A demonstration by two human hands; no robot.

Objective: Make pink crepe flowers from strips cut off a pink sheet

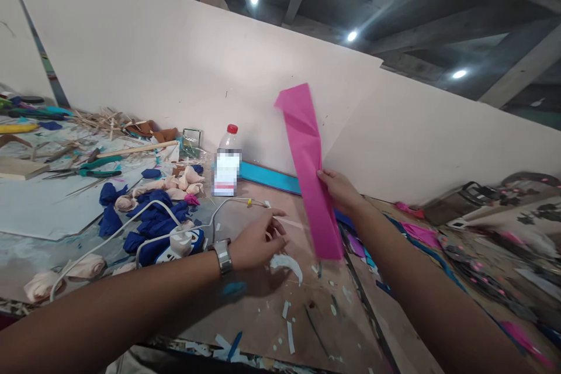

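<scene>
My right hand (339,190) is closed on a long strip of pink paper (309,169), holding it upright above the workbench. My left hand (258,241), with a metal watch on its wrist, hovers low over the wooden bench top (263,304). Its fingers are pinched together on a thin pale stick (289,223) that points toward the pink strip. A small white scrap (287,263) lies on the bench just under the left hand.
A plastic bottle with a red cap (228,163) stands by the white wall. Blue and peach fabric flowers (149,210), a white cable, a glue gun (182,242), and green pliers (99,170) lie at left. Pink scraps and clutter fill the right.
</scene>
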